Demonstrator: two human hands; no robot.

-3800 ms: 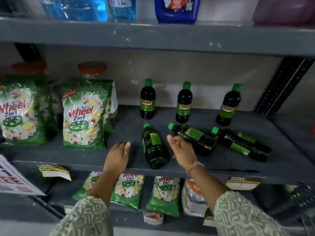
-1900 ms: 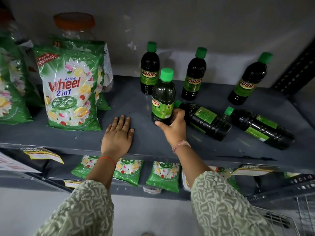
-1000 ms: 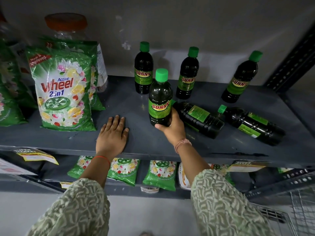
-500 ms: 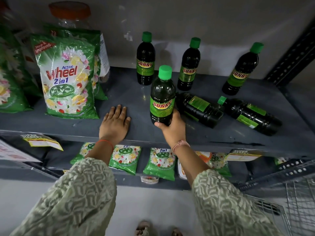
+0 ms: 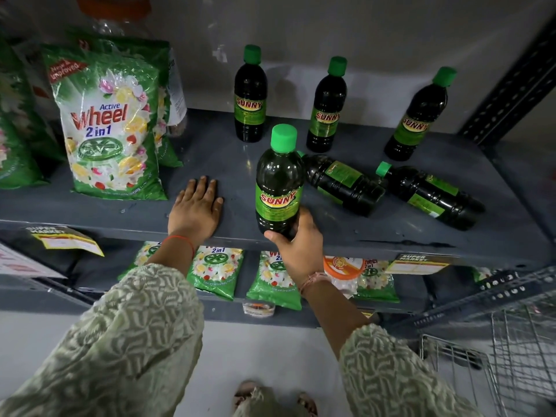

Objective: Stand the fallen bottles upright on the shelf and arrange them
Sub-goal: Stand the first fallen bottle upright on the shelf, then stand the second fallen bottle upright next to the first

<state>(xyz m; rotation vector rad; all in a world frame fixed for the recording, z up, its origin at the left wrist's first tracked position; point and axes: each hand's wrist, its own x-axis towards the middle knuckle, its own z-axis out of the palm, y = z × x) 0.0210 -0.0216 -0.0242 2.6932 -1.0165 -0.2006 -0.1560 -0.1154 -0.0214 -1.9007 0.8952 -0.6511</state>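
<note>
Gripping upright bottle (image 5: pixel 279 188) — base hidden by right hand (image 5: pixel 296 245).

A supermarket aisle: metal shelf (image 5: pixel 391 236) with price tags (image 5: pixel 418 263), stocked detergent packs (image 5: pixel 111 130), wire trolley (image 5: pixel 511 356).

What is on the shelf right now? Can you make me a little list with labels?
standing bottles: three at the back
held bottle: upright, near the front edge
fallen bottles: two, lying on their sides
right hand: gripping the held bottle's base
left hand: flat on the shelf
soap bag: standing at left
</note>
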